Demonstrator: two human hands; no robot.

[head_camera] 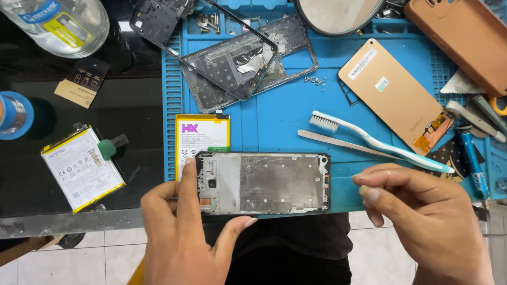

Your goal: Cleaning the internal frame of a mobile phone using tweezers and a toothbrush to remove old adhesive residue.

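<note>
On the blue work mat (274,113) in front of me lie a toothbrush (369,140) and a flat spudger (343,143), side by side just beyond my right hand (422,211). A gold display panel (393,95) rests further right, and two stripped phone housings (237,60) overlap at the far edge. A yellow-edged battery (203,134) sits just behind the phone frame (264,183), partly hidden by it; a second battery (82,169) lies apart on the dark bench (132,105) to the left. My left hand (185,237) has its grip on the left end of the phone frame, index finger laid over the top face, thumb against the near edge. The frame lies flat at the mat's near edge. My right hand hovers just right of the frame, clear of it, fingers pinched together; I cannot tell whether they hold anything.
</note>
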